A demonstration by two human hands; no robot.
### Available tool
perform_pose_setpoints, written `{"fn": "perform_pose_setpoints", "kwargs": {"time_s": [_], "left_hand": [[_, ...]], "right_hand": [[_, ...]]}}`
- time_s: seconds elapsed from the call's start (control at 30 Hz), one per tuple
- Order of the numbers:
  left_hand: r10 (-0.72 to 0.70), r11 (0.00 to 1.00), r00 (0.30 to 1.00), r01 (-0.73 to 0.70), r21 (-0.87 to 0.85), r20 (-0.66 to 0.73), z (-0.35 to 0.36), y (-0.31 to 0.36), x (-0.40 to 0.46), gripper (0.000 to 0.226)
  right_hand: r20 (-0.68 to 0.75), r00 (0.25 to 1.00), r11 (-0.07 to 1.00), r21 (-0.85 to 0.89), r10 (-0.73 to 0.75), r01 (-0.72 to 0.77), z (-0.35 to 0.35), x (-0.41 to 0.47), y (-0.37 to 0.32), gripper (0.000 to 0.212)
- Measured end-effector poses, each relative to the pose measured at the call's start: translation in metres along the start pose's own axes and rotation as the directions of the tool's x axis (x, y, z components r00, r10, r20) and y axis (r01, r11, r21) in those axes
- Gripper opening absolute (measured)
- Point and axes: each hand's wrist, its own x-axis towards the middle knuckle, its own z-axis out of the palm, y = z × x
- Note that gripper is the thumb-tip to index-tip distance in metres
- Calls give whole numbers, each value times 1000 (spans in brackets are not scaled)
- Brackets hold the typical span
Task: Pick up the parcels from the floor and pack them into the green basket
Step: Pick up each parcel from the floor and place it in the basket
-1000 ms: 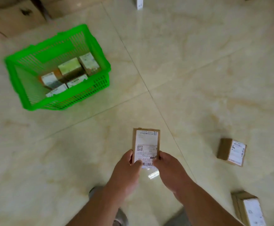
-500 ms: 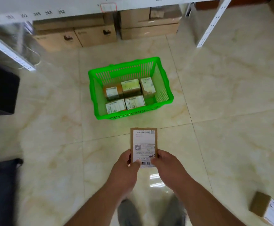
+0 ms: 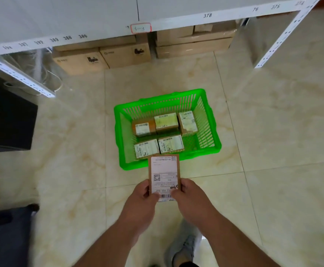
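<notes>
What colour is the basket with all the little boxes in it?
Bright green, with slotted sides. The basket shows best in the head view, the only one.

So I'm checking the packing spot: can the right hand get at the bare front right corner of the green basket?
Probably yes: the right hand holds the parcel just before the green basket, whose top is open, with nothing above that corner.

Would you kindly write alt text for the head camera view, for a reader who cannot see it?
Both hands, left hand and right hand, hold a labelled cardboard parcel just short of a green basket on the tiled floor. Five labelled parcels already lie inside it, and brown cartons sit beneath white numbered shelving beyond.
</notes>
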Motion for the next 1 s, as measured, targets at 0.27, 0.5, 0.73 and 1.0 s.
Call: {"fn": "perform_pose_setpoints", "kwargs": {"time_s": [0.27, 0.5, 0.73, 1.0], "left_hand": [[7, 1000, 999, -7, -8, -53, -19, 38, 44, 37], [-31, 998, 999, 29, -55, -36, -52, 49, 100, 39], [-89, 996, 996, 89, 4, -31, -83, 44, 187, 40], [-100, 994, 995, 101, 52, -13, -83, 19, 268, 40]], "right_hand": [[-14, 1000, 996, -93, 4, -5, -7, 57, -50, 51], [-37, 999, 996, -85, -24, 21, 19, 107, -82, 38], [-34, 998, 990, -135, 43, -47, 58, 185, -101, 42], [-57, 995, 964, -248, 87, -98, 97, 263, -84, 35]]}}
